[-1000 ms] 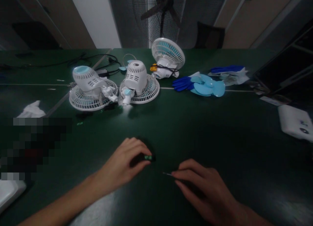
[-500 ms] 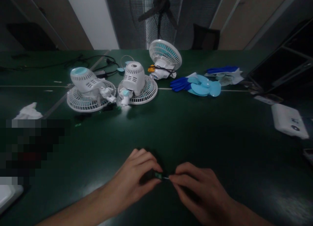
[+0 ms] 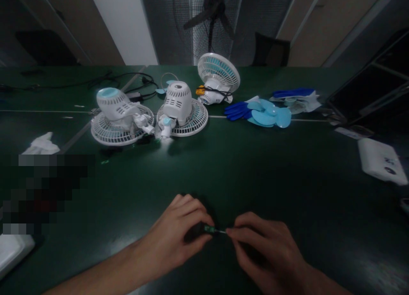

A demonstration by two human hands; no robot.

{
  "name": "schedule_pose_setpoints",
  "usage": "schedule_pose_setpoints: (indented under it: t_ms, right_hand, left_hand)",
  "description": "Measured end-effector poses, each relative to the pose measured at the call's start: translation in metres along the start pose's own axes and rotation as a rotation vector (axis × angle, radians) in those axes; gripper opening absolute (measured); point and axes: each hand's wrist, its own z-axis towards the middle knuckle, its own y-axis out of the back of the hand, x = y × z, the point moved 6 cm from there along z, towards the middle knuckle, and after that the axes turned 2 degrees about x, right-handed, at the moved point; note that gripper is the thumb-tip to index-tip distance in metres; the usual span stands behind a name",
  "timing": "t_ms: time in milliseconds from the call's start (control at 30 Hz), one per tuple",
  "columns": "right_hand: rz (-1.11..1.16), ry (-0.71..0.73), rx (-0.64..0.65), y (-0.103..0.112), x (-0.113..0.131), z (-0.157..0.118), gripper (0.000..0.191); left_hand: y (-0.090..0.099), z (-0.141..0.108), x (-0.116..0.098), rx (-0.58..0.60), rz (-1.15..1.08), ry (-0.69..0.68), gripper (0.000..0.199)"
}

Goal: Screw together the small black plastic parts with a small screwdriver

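Note:
Near the front of the dark green table, my left hand (image 3: 182, 227) pinches a small green circuit board (image 3: 209, 229) between thumb and forefinger. My right hand (image 3: 265, 239) is closed on a thin silvery rod (image 3: 221, 231), whose tip points left and meets or nearly meets the board's right end. The rest of the rod is hidden by my right fingers, so its kind does not show. A narrow gap separates the two hands.
Fan heads lie beyond my hands: a left one (image 3: 119, 120), a middle one (image 3: 179, 107) and a rear one (image 3: 219, 78). Right of them are a blue glove (image 3: 236, 110) and light-blue fan blades (image 3: 270, 113). A white box (image 3: 381, 160) sits far right.
My right hand has drawn slightly right, so a little more of the rod shows between the hands. My left hand keeps its pinch on the circuit board. The whole view has shifted slightly.

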Motion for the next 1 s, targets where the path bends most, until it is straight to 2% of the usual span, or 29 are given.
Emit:
schedule_pose_setpoints:
  t_ms: [467, 733, 900, 1000]
  right_hand:
    - [-0.018, 0.018, -0.005, 0.002, 0.004, 0.005, 0.026]
    - [-0.066, 0.05, 0.156, -0.015, -0.003, -0.004, 0.033]
    - [-0.169, 0.137, 0.24, -0.026, -0.001, -0.005, 0.031]
    - [-0.145, 0.143, 0.216, -0.021, 0.003, -0.003, 0.029]
  left_hand:
    - [-0.001, -0.001, 0.001, 0.012, -0.003, -0.002, 0.015]
    - [-0.002, -0.002, 0.002, 0.009, 0.011, -0.001, 0.017]
    - [-0.003, -0.002, 0.003, 0.0, 0.024, -0.02, 0.022]
    - [-0.004, -0.002, 0.001, 0.005, 0.048, -0.026, 0.024]
